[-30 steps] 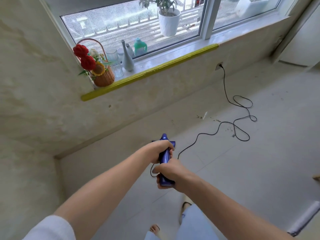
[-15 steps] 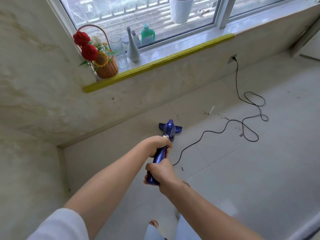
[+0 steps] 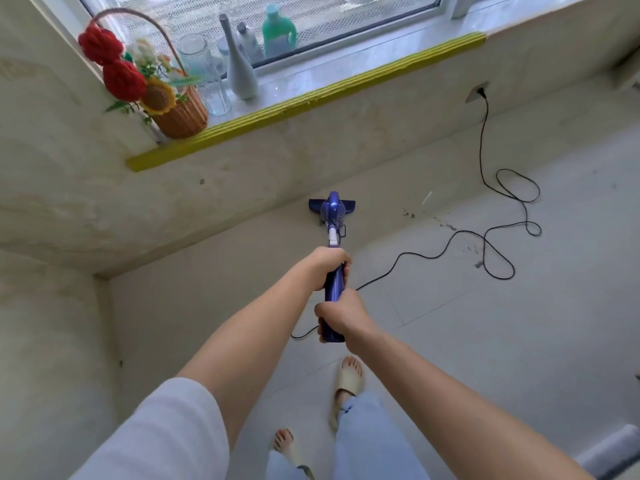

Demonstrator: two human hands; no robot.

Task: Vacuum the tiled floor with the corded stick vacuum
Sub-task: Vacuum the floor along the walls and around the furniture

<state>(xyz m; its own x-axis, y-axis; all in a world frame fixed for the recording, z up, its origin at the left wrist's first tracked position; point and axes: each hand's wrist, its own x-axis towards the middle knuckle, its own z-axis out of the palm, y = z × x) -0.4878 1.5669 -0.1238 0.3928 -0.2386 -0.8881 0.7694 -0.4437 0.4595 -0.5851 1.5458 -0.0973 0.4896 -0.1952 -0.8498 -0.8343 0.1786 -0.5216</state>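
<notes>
Progress: early, by my reading; dirt specks (image 3: 446, 226) lie on the floor (image 3: 519, 341) at 2 o'clock of the vacuum head, not yet reached.
Vacuum (image 3: 333, 216): head on the floor, at the foot of the wall below the window.
Axis: handle near the person, head toward 12 o'clock.
Left hand (image 3: 329, 266): wrapped round the handle, farther along.
Right hand (image 3: 341, 315): wrapped round the handle end.
Cord (image 3: 485, 237): looped at 2 o'clock, plugged in.

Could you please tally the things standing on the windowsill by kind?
Flower basket: 1
Glass jar: 1
White vase: 1
Bottles: 2, green and white
Total: 5
</notes>
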